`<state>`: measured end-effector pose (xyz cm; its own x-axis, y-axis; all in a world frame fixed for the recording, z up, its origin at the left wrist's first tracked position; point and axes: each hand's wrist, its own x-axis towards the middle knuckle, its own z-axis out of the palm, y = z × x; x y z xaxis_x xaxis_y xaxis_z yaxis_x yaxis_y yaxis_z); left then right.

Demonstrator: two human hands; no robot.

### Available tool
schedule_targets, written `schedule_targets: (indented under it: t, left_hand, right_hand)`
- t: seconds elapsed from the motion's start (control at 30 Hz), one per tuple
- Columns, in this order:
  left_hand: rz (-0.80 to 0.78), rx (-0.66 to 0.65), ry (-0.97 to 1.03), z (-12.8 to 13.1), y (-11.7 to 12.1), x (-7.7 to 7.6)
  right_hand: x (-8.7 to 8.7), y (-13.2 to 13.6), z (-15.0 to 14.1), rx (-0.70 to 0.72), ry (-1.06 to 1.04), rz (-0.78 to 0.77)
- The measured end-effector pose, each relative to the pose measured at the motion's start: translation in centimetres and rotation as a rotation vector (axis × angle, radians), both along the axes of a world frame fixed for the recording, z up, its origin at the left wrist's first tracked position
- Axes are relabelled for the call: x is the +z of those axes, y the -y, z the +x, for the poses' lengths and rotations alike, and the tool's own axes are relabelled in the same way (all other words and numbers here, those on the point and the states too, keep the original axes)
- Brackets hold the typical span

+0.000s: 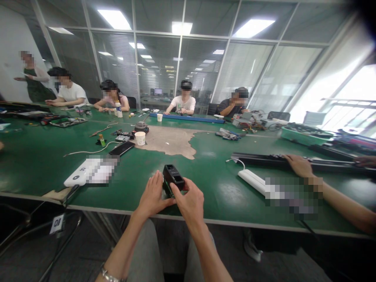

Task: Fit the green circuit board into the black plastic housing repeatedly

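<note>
Glass partition panels (158,66) with pale frames close off the far side of a bright office, and before them spreads a long green surface (219,196) whose covering has peeled near the middle, baring a beige patch (173,137). Close to the near edge, in front of the wearer's knees, is a black rectangular electronic device (174,178). The right hand (190,199) grasps it from the right, thumb along its near end. The left hand (151,194) lies alongside its left face, fingers straight and together, thumb reaching toward the device's base; I cannot tell whether this hand grips too. A metallic bracelet (109,275) circles the left wrist.

To the left lie a white power bank (75,177) and a black smartphone (122,148), with a white paper cup (140,138) just beyond the phone. To the right is a long white device (254,183) with a short cable; past it, a co-worker's hand (299,165) rests on a black rail (258,159). Across the surface, four seated people line the far side, one behind a long blue bar (188,118).
</note>
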<state>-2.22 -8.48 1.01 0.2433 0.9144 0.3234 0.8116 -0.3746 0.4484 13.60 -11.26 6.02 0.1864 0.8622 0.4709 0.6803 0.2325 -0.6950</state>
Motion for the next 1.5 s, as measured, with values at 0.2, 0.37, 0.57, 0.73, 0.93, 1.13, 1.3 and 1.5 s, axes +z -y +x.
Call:
schedule_targets:
  t: [0.2, 0.37, 0.57, 0.73, 0.93, 1.13, 1.3, 1.5]
  left_hand:
    - [0.002, -0.017, 0.042, 0.0, 0.2, 0.3]
    - [0.039, -0.033, 0.049, 0.0, 0.5, 0.5]
    - [0.063, -0.032, 0.039, 0.3, 0.6, 0.6]
    - [0.068, -0.044, 0.052, 0.3, 0.7, 0.7]
    - [0.058, -0.045, 0.062, 0.2, 0.6, 0.8]
    - [0.004, -0.034, 0.051, 0.1, 0.5, 0.8]
    - [-0.021, -0.021, -0.008, 0.1, 0.4, 0.5]
    - [-0.012, -0.019, -0.057, 0.0, 0.2, 0.4]
  right_hand:
    - [-0.6, 0.3, -0.5, -0.04, 0.138, -0.034]
    - [-1.4, 1.2, -0.2, -0.072, 0.188, -0.069]
    - [-2.2, 1.5, -0.3, -0.062, 0.196, -0.097]
    - [-2.7, 1.2, -0.1, -0.053, 0.211, -0.041]
    - [-2.4, 0.7, -0.4, -0.028, 0.144, -0.033]
    - [-0.4, 0.3, 0.5, -0.023, 0.009, 0.112]
    - [-0.4, -0.2, 3.0, -0.122, 0.024, 0.083]
    - [-3.3, -0.5, 4.7, -0.134, 0.098, -0.015]
